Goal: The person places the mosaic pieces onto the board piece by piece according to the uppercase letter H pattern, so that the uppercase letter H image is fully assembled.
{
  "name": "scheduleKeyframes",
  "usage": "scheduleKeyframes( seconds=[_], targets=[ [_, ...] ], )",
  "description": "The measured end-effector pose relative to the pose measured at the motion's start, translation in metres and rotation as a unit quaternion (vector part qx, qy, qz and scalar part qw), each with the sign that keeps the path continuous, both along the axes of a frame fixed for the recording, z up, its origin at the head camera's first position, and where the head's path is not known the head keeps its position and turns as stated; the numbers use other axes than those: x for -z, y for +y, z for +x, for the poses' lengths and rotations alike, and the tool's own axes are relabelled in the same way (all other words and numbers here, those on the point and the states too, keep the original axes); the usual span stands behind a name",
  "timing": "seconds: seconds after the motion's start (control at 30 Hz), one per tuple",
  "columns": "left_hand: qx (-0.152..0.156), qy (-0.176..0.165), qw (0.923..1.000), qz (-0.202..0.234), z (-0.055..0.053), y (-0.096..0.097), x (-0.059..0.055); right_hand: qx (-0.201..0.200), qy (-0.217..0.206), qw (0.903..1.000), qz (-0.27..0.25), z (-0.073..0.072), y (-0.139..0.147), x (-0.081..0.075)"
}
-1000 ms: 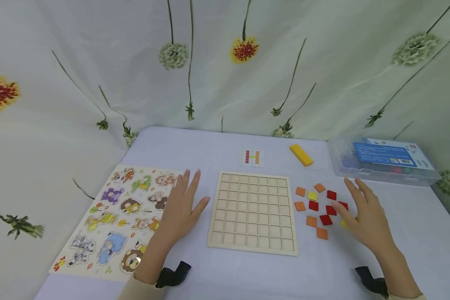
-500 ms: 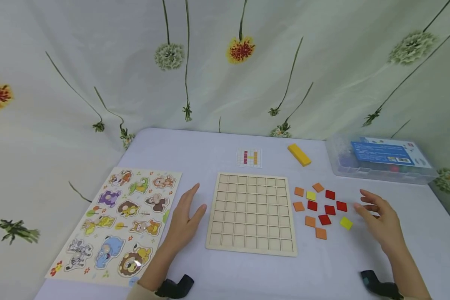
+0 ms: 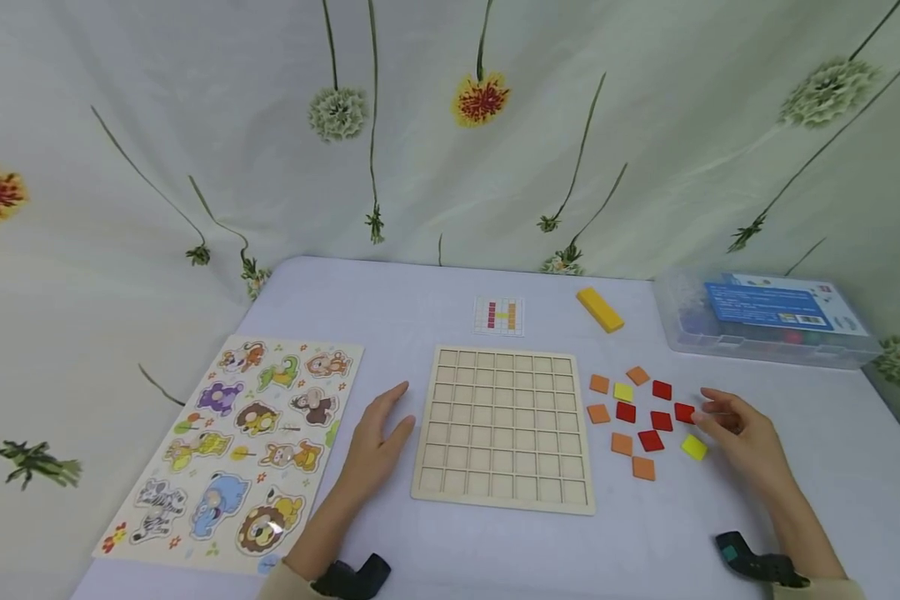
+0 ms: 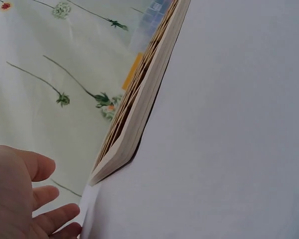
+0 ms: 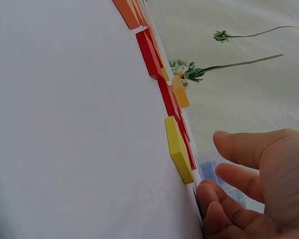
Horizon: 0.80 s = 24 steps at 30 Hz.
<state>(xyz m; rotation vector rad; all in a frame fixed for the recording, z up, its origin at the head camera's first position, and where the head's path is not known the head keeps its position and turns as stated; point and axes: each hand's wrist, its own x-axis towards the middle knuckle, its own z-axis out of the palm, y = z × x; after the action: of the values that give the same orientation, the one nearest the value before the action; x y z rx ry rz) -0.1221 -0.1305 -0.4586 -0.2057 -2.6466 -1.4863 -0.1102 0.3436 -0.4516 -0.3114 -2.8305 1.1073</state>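
While the right grip (image 3: 748,440) hangs parted, a red tile (image 3: 683,412) and yellow tile (image 3: 693,447) lie beside it.

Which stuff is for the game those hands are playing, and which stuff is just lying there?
Probably for the game:
red tiles, near the right hand
orange tiles
yellow tiles
wooden grid board
pattern card in matching colours

Probably just lying there:
animal picture board
yellow-orange block
clear box, though it might be storage

Right fingers (image 3: 726,399) curve near a red tile (image 3: 684,413), with the left fingers (image 3: 385,402) between the animal board (image 3: 281,479) and wooden grid (image 3: 503,430).
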Motion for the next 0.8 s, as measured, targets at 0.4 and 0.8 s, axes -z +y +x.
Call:
scheduleKeyframes(
  seconds=[0.4,0.8],
  targets=[
    [0.024,0.053,0.9958,-0.071,-0.001,0.001,0.01,-0.023,-0.003,0.9995,0.021,0.0,0.002,0.007],
    [0.041,0.078,0.9853,-0.147,0.001,0.005,0.012,-0.033,0.011,0.9987,0.039,0.0,0.002,0.008]
  ],
)
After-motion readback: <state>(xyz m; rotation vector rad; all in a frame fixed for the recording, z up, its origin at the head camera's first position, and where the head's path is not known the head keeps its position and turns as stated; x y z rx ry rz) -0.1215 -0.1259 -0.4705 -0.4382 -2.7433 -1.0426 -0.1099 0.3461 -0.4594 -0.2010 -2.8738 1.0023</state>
